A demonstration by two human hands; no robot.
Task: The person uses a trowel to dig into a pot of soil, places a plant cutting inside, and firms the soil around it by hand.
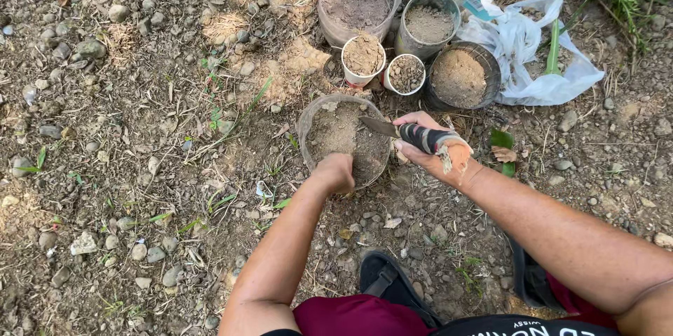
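A clear plastic container (306, 120) filled with brown soil sits on the stony ground in front of me. My left hand (334, 172) is bent down at its near rim, fingers curled into the soil or over the edge; I cannot tell which. My right hand (419, 145) grips a knife (382, 127) by its cloth-wrapped striped handle. The blade points left and lies over the container's soil.
Behind stand several soil-filled pots: a large clear tub (358, 1), a grey pot (428, 24), two small white cups (363, 57) (406, 74) and a dark round pot (459, 78). A white plastic bag (531, 48) lies at right. My black sandal (387, 281) is near.
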